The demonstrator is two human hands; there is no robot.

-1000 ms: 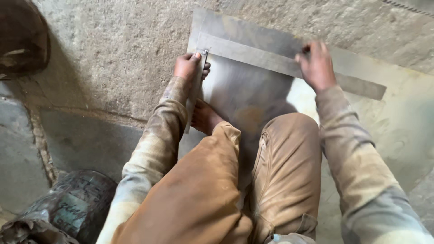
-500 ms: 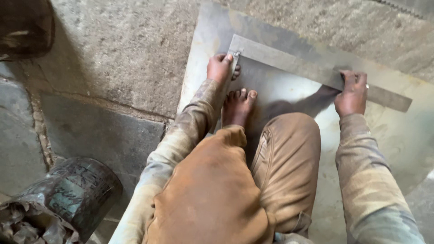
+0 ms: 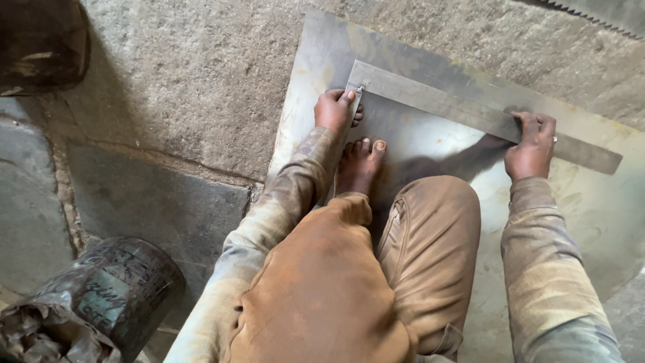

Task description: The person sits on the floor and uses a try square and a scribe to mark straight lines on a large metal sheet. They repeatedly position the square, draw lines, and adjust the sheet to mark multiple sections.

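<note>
A large grey metal sheet (image 3: 316, 67) lies flat on the stone floor. On it rests a steel L-shaped square (image 3: 430, 101) with its long arm running to the right. My left hand (image 3: 334, 109) pinches a small metal scriber at the square's corner, beside its short arm. My right hand (image 3: 531, 144) presses flat on the long arm, fingers spread, with a ring on one finger. My bare foot (image 3: 359, 165) stands on the sheet just below the left hand, and my bent knees in brown trousers cover the sheet's lower part.
A dark cylindrical tin (image 3: 117, 289) stuffed with crumpled wrapping lies at the lower left. A dark rounded object (image 3: 40, 44) sits in the upper left corner. A saw-toothed blade edge (image 3: 591, 15) shows at the top right. Rough stone slabs (image 3: 175, 87) surround the sheet.
The view has shifted, so sheet and square sit further right and lower in the frame. My bare foot has come into plain sight. Both hands stay on the square.
</note>
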